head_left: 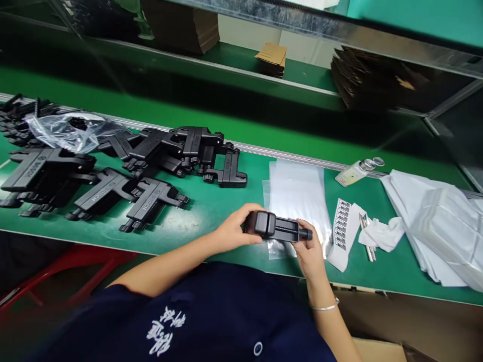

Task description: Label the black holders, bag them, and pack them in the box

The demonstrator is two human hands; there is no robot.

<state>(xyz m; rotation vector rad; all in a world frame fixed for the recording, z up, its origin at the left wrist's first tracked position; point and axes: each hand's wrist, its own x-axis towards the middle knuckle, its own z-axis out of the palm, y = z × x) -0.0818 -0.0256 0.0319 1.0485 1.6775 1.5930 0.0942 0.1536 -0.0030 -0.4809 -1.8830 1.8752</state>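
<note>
Both my hands hold one black plastic clamp-like bracket [286,229] over the front of the green table. My left hand [238,229] wraps round its left end, beside the raised block. At the other end, where a dark knob sticks out, the fingers of my right hand [310,254] grip the bracket. Under and behind it lies a stack of clear plastic bags [298,188]. Several similar brackets, some marked BOSCH, such as this bracket [149,203], are piled to the left.
Right of the bags are a sheet of labels [341,226], a crumpled white cloth [385,234] and a small bottle [354,173]. White packing sheets [411,221] lie at the far right. A clear plastic bag [75,133] rests among the brackets. Shelves with cardboard [272,56] run behind.
</note>
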